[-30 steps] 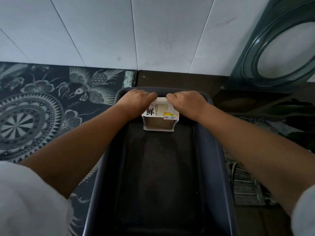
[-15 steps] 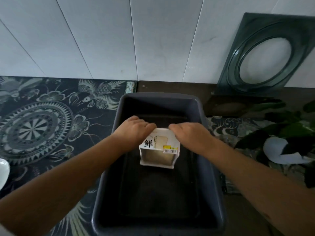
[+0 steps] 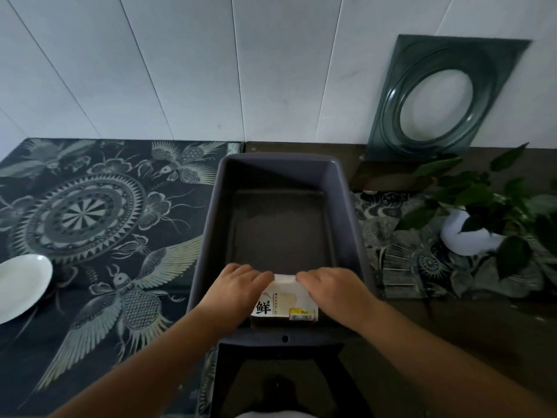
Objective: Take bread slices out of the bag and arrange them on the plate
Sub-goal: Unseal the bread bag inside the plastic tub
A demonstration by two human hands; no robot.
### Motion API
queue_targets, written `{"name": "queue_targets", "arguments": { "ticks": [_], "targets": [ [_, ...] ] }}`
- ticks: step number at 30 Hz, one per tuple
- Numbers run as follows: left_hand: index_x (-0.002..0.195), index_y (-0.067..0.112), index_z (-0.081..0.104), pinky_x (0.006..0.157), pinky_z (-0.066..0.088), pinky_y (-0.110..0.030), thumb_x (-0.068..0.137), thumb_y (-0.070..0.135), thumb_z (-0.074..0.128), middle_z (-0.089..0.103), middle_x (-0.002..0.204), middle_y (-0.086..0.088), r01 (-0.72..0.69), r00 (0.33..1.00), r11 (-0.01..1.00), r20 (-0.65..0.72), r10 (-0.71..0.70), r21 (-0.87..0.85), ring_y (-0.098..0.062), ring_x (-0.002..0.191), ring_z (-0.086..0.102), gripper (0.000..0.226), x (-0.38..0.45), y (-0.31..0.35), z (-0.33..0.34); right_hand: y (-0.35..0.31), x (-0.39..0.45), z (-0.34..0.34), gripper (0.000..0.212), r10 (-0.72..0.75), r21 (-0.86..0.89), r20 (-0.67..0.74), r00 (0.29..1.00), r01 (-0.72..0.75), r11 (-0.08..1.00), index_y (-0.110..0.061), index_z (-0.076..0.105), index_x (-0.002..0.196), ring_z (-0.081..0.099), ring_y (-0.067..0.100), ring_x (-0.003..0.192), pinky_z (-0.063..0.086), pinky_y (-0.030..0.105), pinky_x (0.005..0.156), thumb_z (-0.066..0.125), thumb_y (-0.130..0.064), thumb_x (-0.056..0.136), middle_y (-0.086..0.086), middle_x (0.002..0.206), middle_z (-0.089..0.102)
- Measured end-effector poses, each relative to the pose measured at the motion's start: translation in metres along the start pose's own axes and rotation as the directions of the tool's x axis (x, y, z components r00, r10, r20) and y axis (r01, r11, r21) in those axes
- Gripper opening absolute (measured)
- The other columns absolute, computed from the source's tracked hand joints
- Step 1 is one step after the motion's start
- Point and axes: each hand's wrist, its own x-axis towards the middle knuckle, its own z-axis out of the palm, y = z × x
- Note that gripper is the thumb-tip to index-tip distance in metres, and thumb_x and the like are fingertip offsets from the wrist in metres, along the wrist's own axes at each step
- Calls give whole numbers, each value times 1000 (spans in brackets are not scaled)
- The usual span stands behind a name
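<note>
A white bread bag with a black character and a yellow price label sits at the near end of a dark grey bin. My left hand grips its left side and my right hand grips its right side, fingers meeting at the bag's top edge. No slice shows outside the bag. A white plate lies at the far left edge of the view on a patterned mat.
The dark mat with bird and mandala patterns covers the left of the surface. A potted plant in a white pot stands at the right. A green glass tray leans against the white tiled wall behind.
Both hands have drawn the bag from the far end of the bin to its near end. The view has pulled back, so the plate and plant now show.
</note>
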Motion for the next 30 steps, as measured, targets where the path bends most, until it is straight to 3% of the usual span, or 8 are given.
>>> {"name": "queue_targets", "arguments": {
  "ticks": [4, 7, 12, 17, 21, 27, 30],
  "targets": [
    [102, 19, 58, 66, 51, -36, 67, 16, 80, 70, 84, -1, 65, 998, 998, 18, -65, 8, -24, 75, 65, 42, -13, 11, 1, -15, -12, 6, 9, 43, -11, -45, 998, -44, 999, -18, 59, 87, 60, 21, 59, 45, 33, 45, 55, -25, 83, 1, 71, 65],
    [94, 23, 64, 68, 50, -37, 69, 19, 80, 68, 91, 2, 110, 993, 993, 30, -112, 47, -22, 82, 63, 30, -23, 16, 1, -26, -17, 7, 9, 118, 14, -21, 993, -118, 993, -19, 61, 81, 61, 21, 65, 47, 34, 47, 67, -26, 82, 1, 75, 65],
    [89, 27, 68, 63, 49, -37, 67, 23, 83, 66, 87, 4, 131, 986, 984, 88, -141, 117, -21, 80, 62, 27, -30, 27, -10, -35, -17, 1, 13, 223, 120, 32, 974, -226, 967, -16, 68, 89, 59, 24, 87, 52, 40, 65, 62, -27, 88, 4, 91, 65],
    [115, 23, 62, 68, 50, -41, 72, 33, 80, 67, 98, 0, 96, 979, 978, 163, -126, 184, -24, 88, 64, 48, -18, 34, -17, -30, -11, -4, 19, 343, 287, 173, 923, -381, 879, -17, 68, 98, 60, 26, 92, 48, 38, 73, 58, -33, 93, 6, 96, 64],
    [123, 24, 48, 80, 45, -42, 90, 34, 59, 61, 112, -1, 116, 969, 975, 195, -153, 192, -26, 103, 58, 37, -4, 36, -15, -24, -9, -7, 14, 321, 346, 256, 912, -397, 850, -18, 63, 97, 60, 27, 94, 46, 37, 74, 57, -31, 94, 8, 100, 67],
    [99, 18, 55, 66, 42, -35, 85, 33, 63, 70, 82, 1, 60, 978, 991, 194, -82, 117, -26, 74, 68, 23, -7, 29, -27, -34, -10, -2, 33, 313, 211, 201, 928, -353, 912, -17, 55, 122, 55, 26, 109, 48, 41, 85, 48, -37, 97, 8, 117, 61],
    [75, 19, 61, 53, 45, -28, 72, 41, 64, 66, 59, 5, -24, 987, 988, 161, -1, 150, -19, 50, 63, 22, -12, 32, -36, -39, -10, 1, 40, 251, 73, 128, 959, -262, 962, -17, 56, 118, 55, 26, 100, 50, 42, 80, 55, -45, 89, 6, 110, 60]
  ]
}}
